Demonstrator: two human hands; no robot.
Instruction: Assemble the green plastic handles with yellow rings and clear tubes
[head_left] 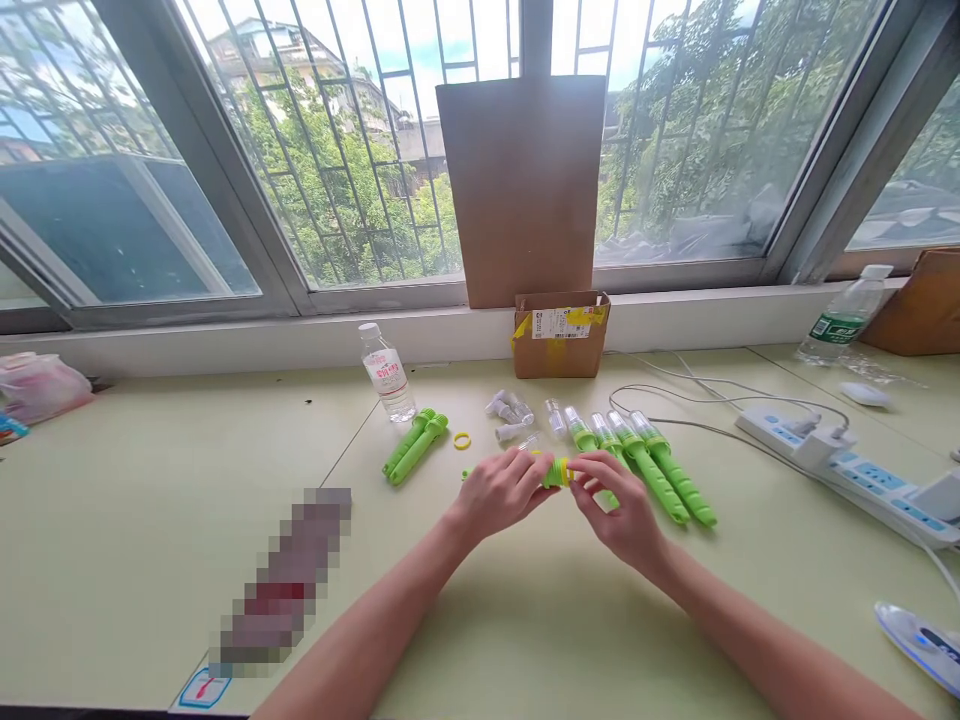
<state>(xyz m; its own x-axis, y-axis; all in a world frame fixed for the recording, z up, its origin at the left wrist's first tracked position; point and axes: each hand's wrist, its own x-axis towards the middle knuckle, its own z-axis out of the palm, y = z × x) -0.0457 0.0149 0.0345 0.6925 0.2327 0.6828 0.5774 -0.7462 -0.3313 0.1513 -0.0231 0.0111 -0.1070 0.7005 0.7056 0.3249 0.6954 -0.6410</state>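
My left hand [504,490] is wrapped round a green plastic tube [553,472], whose ribbed end sticks out to the right. At that end sits a yellow ring [568,472], held at its edge by the fingertips of my right hand [619,510]. The rest of the tube is hidden by my left hand. Just behind my right hand lie several green handles with clear tips [652,465]. Beyond my left hand are small clear plastic parts [512,412]. A loose yellow ring [462,440] rests near two green handles [416,447] on the left.
A water bottle [388,375] stands behind the left handles, near a small cardboard box [559,350] at the wall. To the right are a power strip [862,475], cables and another bottle [840,320]. A pixelated object [289,580] lies at the left front.
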